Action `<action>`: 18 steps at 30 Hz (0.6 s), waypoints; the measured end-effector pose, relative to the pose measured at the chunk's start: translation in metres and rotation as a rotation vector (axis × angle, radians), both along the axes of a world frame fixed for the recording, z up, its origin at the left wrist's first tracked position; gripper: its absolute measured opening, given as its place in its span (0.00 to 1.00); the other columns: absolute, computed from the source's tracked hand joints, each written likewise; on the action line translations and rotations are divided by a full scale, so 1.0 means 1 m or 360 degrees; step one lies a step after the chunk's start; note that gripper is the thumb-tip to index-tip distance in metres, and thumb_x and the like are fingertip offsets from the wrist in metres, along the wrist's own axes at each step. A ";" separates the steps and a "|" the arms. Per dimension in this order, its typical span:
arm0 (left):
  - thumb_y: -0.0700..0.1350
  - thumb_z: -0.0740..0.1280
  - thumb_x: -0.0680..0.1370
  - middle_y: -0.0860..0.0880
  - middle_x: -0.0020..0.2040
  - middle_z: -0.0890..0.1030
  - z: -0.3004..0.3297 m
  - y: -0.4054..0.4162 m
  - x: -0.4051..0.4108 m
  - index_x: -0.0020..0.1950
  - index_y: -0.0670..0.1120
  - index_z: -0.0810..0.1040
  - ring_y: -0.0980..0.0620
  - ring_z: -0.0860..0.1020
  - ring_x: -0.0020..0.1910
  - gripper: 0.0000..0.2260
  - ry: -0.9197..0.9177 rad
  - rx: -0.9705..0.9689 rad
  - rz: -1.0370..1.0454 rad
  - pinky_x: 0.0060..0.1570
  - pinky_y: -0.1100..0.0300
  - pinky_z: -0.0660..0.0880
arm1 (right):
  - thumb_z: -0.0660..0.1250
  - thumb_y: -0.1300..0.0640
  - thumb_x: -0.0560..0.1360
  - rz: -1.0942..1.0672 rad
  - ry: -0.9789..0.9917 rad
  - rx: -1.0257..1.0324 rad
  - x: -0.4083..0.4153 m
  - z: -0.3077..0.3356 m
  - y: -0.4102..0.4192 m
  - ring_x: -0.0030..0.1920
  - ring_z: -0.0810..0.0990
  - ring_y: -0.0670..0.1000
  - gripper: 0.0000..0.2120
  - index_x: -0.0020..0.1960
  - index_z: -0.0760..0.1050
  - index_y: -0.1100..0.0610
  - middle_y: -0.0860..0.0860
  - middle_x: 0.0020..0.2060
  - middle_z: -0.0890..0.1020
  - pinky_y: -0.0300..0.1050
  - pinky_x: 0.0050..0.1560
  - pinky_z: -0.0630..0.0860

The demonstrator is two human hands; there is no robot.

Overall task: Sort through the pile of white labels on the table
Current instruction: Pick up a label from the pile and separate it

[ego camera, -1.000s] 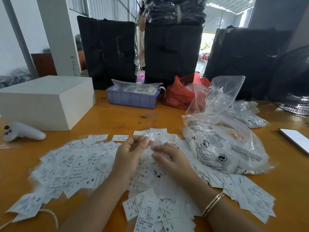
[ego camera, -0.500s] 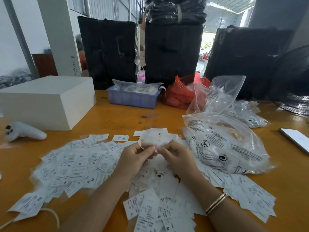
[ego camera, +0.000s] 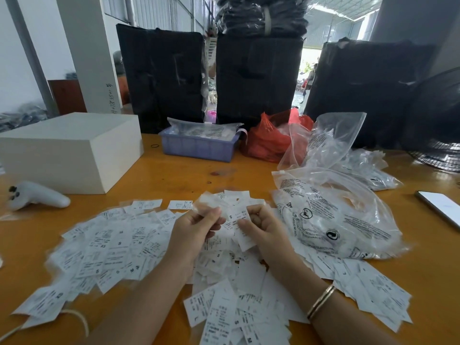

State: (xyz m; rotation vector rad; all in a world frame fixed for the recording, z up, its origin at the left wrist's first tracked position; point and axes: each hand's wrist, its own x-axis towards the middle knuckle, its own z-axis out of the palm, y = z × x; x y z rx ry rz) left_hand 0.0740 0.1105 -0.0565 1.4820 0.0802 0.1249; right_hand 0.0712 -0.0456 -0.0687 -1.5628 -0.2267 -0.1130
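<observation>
Both hands raised over the pile of labels (ego camera: 119, 247) spread across the surface (ego camera: 174, 180). Left hand (ego camera: 196, 232) pinches a blurred label; right hand (ego camera: 261, 227) pinches printed labels (ego camera: 237, 220), face up, presumably to read sizes.

I'm sitting at an orange-brown wooden table (ego camera: 174, 180). Far left on it: a big white box (ego camera: 72, 150), w/ a white handheld controller (ego camera: 37, 196) lying just in front of it. At the back, center: a lavender plastic basket (ego camera: 199, 146) holding clear packets, a small black rubber band (ego camera: 154, 146) near its left side. Right of the basket: a red plastic bag (ego camera: 268, 140). Further right: crumpled clear plastic bags (ego camera: 333, 215) w/ black print. A phone (ego camera: 440, 206) lies at the right edge. Behind the table: three black wrapped bundles (ego camera: 258, 78), a white pillar (ego camera: 87, 53), a black fan (ego camera: 438, 128) at right.
</observation>
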 end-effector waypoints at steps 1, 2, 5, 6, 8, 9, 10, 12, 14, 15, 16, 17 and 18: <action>0.51 0.70 0.74 0.54 0.38 0.85 0.000 -0.001 -0.001 0.40 0.51 0.83 0.61 0.82 0.37 0.06 -0.0016 0.0026 0.0006 0.40 0.65 0.73 | 0.68 0.59 0.76 0.0010 0.0003 -0.0016 0.000 0.000 0.001 0.39 0.70 0.56 0.07 0.52 0.73 0.56 0.58 0.40 0.73 0.51 0.36 0.68; 0.51 0.70 0.74 0.56 0.38 0.85 0.000 -0.001 -0.001 0.42 0.50 0.82 0.62 0.81 0.37 0.05 -0.0034 0.0056 0.0015 0.39 0.66 0.73 | 0.68 0.58 0.76 0.0025 0.0005 -0.0030 -0.001 0.000 0.001 0.38 0.70 0.56 0.06 0.52 0.72 0.56 0.57 0.40 0.73 0.47 0.34 0.68; 0.50 0.70 0.74 0.58 0.36 0.84 0.000 -0.001 -0.001 0.43 0.48 0.82 0.64 0.80 0.35 0.06 -0.0112 0.0157 0.0056 0.33 0.71 0.73 | 0.68 0.58 0.76 0.0054 0.0023 -0.0043 -0.001 0.000 0.004 0.36 0.70 0.56 0.07 0.52 0.72 0.56 0.58 0.39 0.72 0.47 0.34 0.69; 0.50 0.70 0.74 0.58 0.35 0.83 0.000 -0.001 -0.001 0.42 0.48 0.82 0.64 0.80 0.35 0.06 -0.0147 0.0196 0.0069 0.33 0.71 0.73 | 0.68 0.59 0.76 0.0064 0.0028 -0.0028 -0.001 0.000 0.005 0.38 0.71 0.56 0.07 0.53 0.72 0.55 0.58 0.39 0.73 0.51 0.38 0.69; 0.50 0.70 0.74 0.58 0.35 0.83 0.000 0.000 -0.002 0.42 0.50 0.81 0.64 0.79 0.34 0.05 -0.0218 0.0301 0.0090 0.33 0.70 0.74 | 0.68 0.59 0.75 0.0093 0.0032 -0.0009 -0.001 0.000 0.006 0.39 0.73 0.57 0.08 0.53 0.72 0.55 0.59 0.40 0.75 0.54 0.43 0.70; 0.51 0.70 0.74 0.57 0.35 0.83 0.000 0.001 -0.002 0.41 0.51 0.81 0.62 0.79 0.34 0.04 -0.0249 0.0351 0.0093 0.34 0.69 0.74 | 0.68 0.59 0.76 0.0119 0.0039 -0.0018 -0.001 -0.001 0.006 0.38 0.75 0.56 0.08 0.53 0.72 0.54 0.58 0.38 0.76 0.52 0.42 0.72; 0.51 0.70 0.74 0.54 0.36 0.83 -0.001 0.001 -0.003 0.41 0.53 0.81 0.59 0.78 0.33 0.04 -0.0274 0.0385 0.0089 0.35 0.66 0.75 | 0.68 0.59 0.76 0.0145 0.0042 -0.0043 -0.001 -0.001 0.006 0.35 0.76 0.53 0.08 0.53 0.72 0.53 0.54 0.34 0.78 0.47 0.39 0.74; 0.51 0.71 0.74 0.50 0.36 0.82 -0.003 0.001 -0.003 0.41 0.54 0.81 0.55 0.76 0.33 0.03 -0.0315 0.0436 0.0062 0.34 0.64 0.73 | 0.67 0.59 0.76 0.0163 0.0018 -0.0151 -0.001 -0.002 0.005 0.28 0.73 0.44 0.10 0.54 0.72 0.49 0.44 0.26 0.74 0.37 0.30 0.70; 0.51 0.71 0.74 0.49 0.35 0.81 -0.004 0.000 -0.004 0.42 0.54 0.81 0.55 0.76 0.31 0.02 -0.0338 0.0447 0.0018 0.31 0.67 0.72 | 0.67 0.59 0.76 0.0160 -0.0002 -0.0216 -0.001 -0.002 0.005 0.26 0.68 0.42 0.13 0.57 0.71 0.47 0.42 0.24 0.69 0.34 0.28 0.66; 0.51 0.71 0.74 0.48 0.36 0.82 -0.003 -0.001 -0.004 0.43 0.54 0.81 0.54 0.77 0.33 0.02 -0.0320 0.0425 -0.0017 0.31 0.69 0.72 | 0.67 0.59 0.76 0.0156 -0.0001 -0.0201 -0.001 -0.001 0.005 0.26 0.68 0.41 0.14 0.58 0.70 0.47 0.42 0.25 0.69 0.33 0.28 0.66; 0.51 0.71 0.74 0.48 0.38 0.83 -0.002 -0.001 -0.004 0.45 0.54 0.81 0.53 0.79 0.35 0.02 -0.0291 0.0392 -0.0064 0.32 0.69 0.74 | 0.67 0.59 0.76 0.0151 0.0009 -0.0167 -0.001 0.000 0.004 0.26 0.69 0.41 0.16 0.60 0.69 0.47 0.43 0.26 0.70 0.33 0.27 0.67; 0.50 0.71 0.74 0.48 0.39 0.83 -0.002 -0.001 -0.004 0.47 0.53 0.80 0.52 0.80 0.37 0.03 -0.0262 0.0354 -0.0120 0.34 0.68 0.75 | 0.67 0.59 0.76 0.0149 0.0023 -0.0132 -0.001 0.001 0.003 0.26 0.70 0.42 0.17 0.62 0.68 0.47 0.46 0.27 0.71 0.33 0.27 0.68; 0.49 0.71 0.74 0.48 0.40 0.84 -0.002 -0.001 -0.003 0.48 0.53 0.80 0.52 0.81 0.38 0.05 -0.0233 0.0323 -0.0173 0.37 0.66 0.76 | 0.67 0.59 0.76 0.0147 0.0035 -0.0111 -0.001 0.002 0.002 0.27 0.70 0.42 0.18 0.63 0.68 0.47 0.49 0.29 0.71 0.33 0.26 0.67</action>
